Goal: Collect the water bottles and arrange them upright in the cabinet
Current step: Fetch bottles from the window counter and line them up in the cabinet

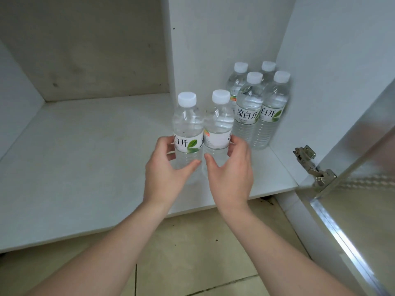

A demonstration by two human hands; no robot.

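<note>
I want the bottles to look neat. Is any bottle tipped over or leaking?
No. All six stand upright with caps on, and no water shows on the shelf. Four bottles cluster in the back right corner. The left hand and right hand each curl around one of the two front bottles.

The two rear bottles are mostly hidden behind the front pair, only caps and shoulders showing. The cabinet door is cut off at the right edge, its surface blurred. Both hands cover the held bottles' lower halves.

Hands grip two upright bottles on cabinet shelf.
</note>
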